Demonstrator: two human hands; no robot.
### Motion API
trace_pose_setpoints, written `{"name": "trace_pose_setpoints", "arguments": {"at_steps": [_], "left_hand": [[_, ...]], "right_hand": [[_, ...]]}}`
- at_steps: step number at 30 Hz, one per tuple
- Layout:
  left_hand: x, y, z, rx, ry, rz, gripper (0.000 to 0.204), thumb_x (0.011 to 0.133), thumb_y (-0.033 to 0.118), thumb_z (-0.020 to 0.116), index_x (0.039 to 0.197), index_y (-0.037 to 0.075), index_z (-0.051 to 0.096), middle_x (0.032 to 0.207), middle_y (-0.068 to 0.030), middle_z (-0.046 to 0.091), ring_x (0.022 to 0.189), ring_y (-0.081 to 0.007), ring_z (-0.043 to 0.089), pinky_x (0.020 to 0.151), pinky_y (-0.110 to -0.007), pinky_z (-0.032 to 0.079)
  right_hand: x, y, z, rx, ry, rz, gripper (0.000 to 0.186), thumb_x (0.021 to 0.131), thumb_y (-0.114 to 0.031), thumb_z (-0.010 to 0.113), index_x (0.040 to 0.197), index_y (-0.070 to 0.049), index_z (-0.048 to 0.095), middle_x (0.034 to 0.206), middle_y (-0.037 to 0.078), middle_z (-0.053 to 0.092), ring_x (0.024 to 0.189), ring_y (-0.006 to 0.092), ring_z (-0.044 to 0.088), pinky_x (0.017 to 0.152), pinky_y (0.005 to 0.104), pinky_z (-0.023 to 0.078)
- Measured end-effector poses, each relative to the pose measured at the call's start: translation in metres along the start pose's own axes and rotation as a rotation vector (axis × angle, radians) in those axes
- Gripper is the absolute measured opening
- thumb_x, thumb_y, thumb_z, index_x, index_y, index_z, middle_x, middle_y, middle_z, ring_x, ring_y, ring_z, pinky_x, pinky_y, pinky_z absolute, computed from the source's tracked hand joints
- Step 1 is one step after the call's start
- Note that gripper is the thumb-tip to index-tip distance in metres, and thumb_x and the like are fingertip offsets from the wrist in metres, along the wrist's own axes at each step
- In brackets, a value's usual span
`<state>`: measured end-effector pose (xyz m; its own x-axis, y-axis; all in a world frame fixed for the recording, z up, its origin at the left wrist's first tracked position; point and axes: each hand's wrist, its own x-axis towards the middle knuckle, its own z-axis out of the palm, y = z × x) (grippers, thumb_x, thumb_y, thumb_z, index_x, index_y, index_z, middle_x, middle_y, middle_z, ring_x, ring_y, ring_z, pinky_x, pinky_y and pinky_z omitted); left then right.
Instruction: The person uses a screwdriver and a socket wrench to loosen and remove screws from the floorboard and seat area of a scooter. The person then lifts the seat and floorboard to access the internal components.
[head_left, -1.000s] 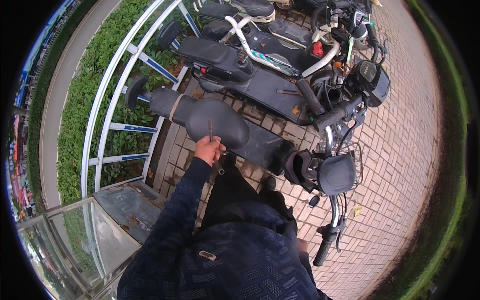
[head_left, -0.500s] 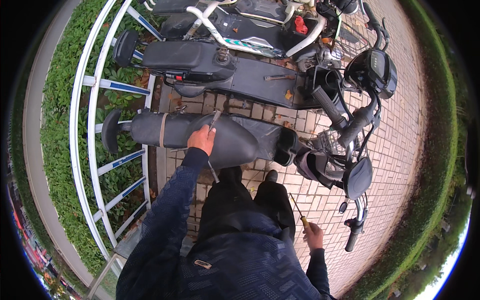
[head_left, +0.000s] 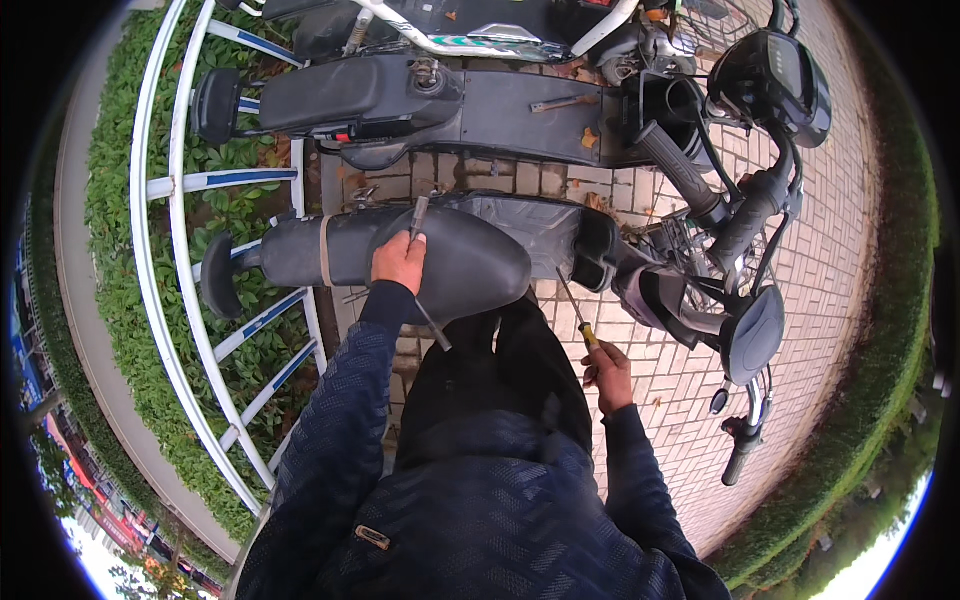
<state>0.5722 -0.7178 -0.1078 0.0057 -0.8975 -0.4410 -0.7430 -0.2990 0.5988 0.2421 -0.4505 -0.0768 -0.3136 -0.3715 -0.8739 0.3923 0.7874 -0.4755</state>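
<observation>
My left hand is closed round a long metal tubular tool, held crosswise over the black saddle of the nearest scooter, its lower end by my leg. My right hand grips a screwdriver by its yellow handle, blade pointing up toward the scooter's footboard. A tan band circles the rear part of the seat.
More scooters stand parallel beyond this one, the closest with a black deck. Handlebars and mirrors jut out on the right over brick paving. A white metal railing and green hedge run along the left.
My legs have come closer to the nearest scooter. The screwdriver in my right hand came into view and rose toward the footboard. My left hand still holds its tool over the seat.
</observation>
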Motion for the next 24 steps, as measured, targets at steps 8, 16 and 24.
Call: {"name": "trace_pose_setpoints", "arguments": {"at_steps": [8,16,24], "left_hand": [[-0.004,0.022,-0.002,-0.243,-0.087,-0.226,0.04,0.105,0.034,0.065,0.078,0.005,0.057,0.052,-0.003,0.052,0.038,-0.0122,0.045,0.038,-0.031,0.034],[0.018,0.03,-0.026,-0.234,-0.322,-0.41,0.041,0.102,0.033,0.071,0.076,0.002,0.06,0.052,-0.0073,0.056,0.034,-0.012,0.047,0.033,-0.029,0.033],[0.019,0.031,-0.027,-0.3,-0.355,-0.46,0.04,0.102,0.034,0.07,0.079,0.002,0.06,0.054,-0.0098,0.059,0.033,-0.0124,0.046,0.032,-0.027,0.034]], "right_hand": [[0.091,0.03,0.02,0.09,-0.021,0.154,0.039,0.103,-0.025,0.062,0.134,-0.001,0.064,0.081,0.004,0.067,0.052,0.0086,0.055,0.046,0.0249,0.047],[0.148,0.035,0.08,0.138,-0.091,0.211,0.031,0.098,-0.013,0.063,0.125,0.0,0.065,0.084,0.006,0.068,0.057,0.0116,0.057,0.047,0.0266,0.048],[0.224,0.02,0.161,0.23,-0.052,0.006,0.035,0.093,-0.011,0.065,0.123,0.006,0.068,0.085,0.008,0.071,0.048,0.0084,0.048,0.043,0.0261,0.035]]}}
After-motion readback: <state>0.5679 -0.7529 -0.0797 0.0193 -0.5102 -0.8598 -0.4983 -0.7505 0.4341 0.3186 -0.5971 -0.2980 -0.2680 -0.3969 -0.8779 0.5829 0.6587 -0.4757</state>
